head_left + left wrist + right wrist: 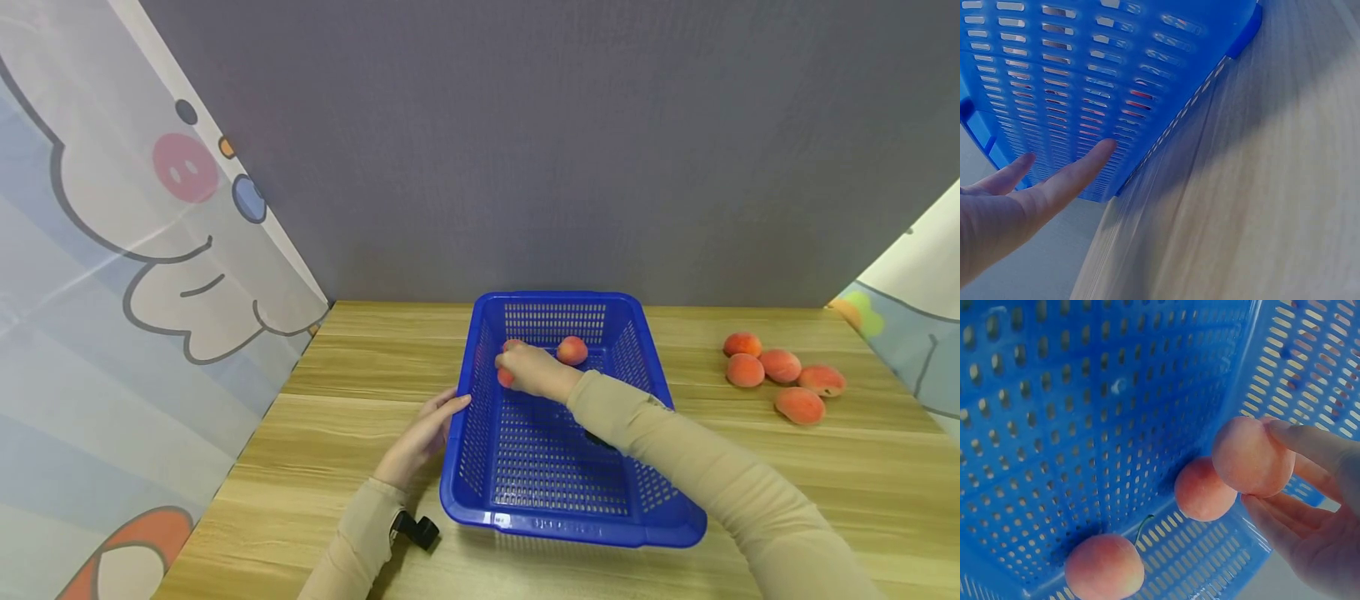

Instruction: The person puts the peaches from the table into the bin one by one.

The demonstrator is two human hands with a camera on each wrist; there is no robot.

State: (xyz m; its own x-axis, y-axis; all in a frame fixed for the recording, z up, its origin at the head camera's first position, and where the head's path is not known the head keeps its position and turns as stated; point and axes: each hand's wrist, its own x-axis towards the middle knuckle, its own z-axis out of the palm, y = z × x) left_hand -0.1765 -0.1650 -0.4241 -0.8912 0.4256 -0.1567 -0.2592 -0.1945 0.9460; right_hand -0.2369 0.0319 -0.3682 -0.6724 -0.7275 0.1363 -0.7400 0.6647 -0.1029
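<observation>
A blue plastic basket [558,527] with slotted walls stands on the wooden table. Inside it, my right hand [528,368] pinches a peach [1252,456] between thumb and fingers, near the basket's left wall. Close behind that one in the right wrist view lies a second peach [1205,489]. Another peach [572,351] rests by the far wall, with a thin green stem [1143,529] beside it. My left hand [423,435] touches the basket's left rim with its thumb; its fingers [1079,174] extend along the outside of the slotted wall, fairly straight.
To the right of the basket, several peaches [782,366] lie grouped on the wooden table [360,367]. A grey panel [570,150] rises behind the table. A cartoon-printed sheet [112,333] hangs along the left side.
</observation>
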